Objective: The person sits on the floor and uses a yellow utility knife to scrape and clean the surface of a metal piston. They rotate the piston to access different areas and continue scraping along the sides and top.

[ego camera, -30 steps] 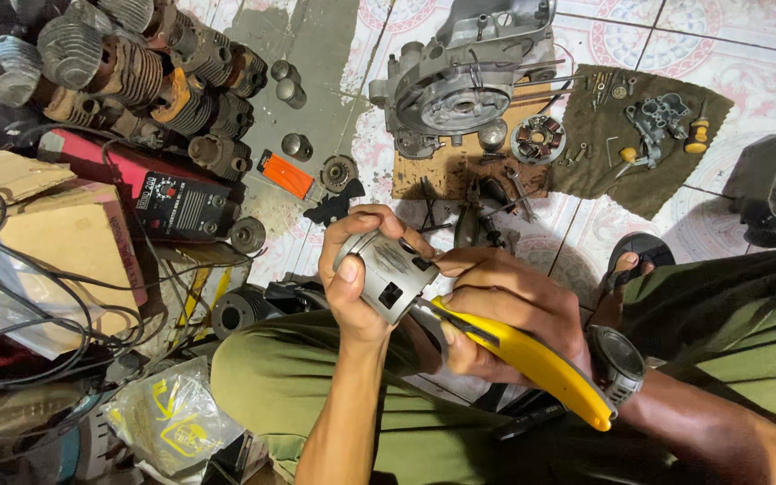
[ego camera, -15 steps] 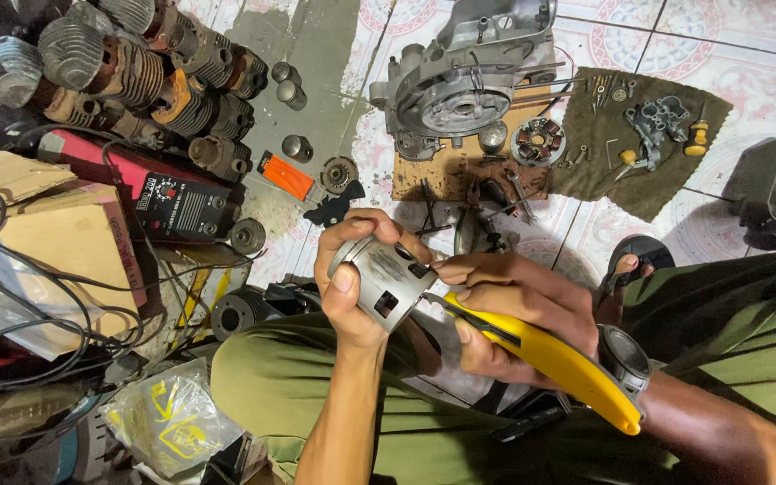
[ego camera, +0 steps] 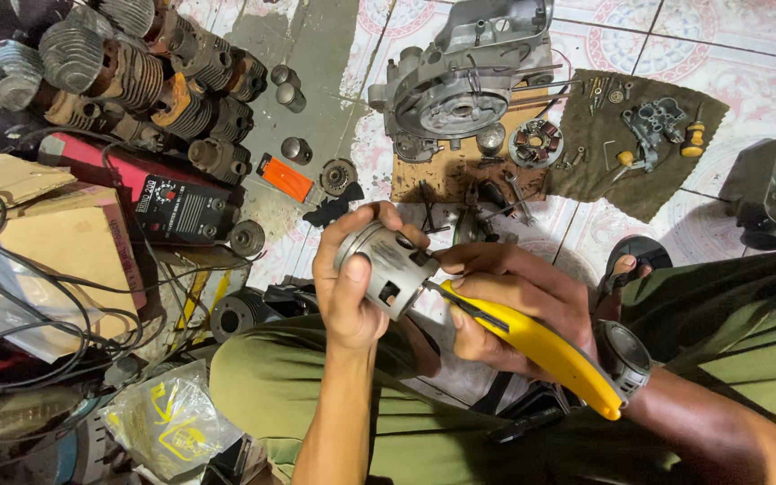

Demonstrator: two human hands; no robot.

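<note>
Tiled workshop floor, engine parts spread out. Left hand (ego camera: 352,287) grips grey metal piston (ego camera: 386,267); right hand (ego camera: 514,310) clasps yellow-handled tool (ego camera: 541,346), tip at piston skirt. Work on piston mid-way; grey crankcase (ego camera: 464,90) sits apart, upper centre.

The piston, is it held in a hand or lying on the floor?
Held: the left hand grips the piston above the lap, off the floor.

Clear yellow-printed bag (ego camera: 168,422) btm left; orange label (ego camera: 286,178) ctr.

Left hand (ego camera: 352,287) fingers curled, right hand (ego camera: 514,305) clenched, wrists close
</note>
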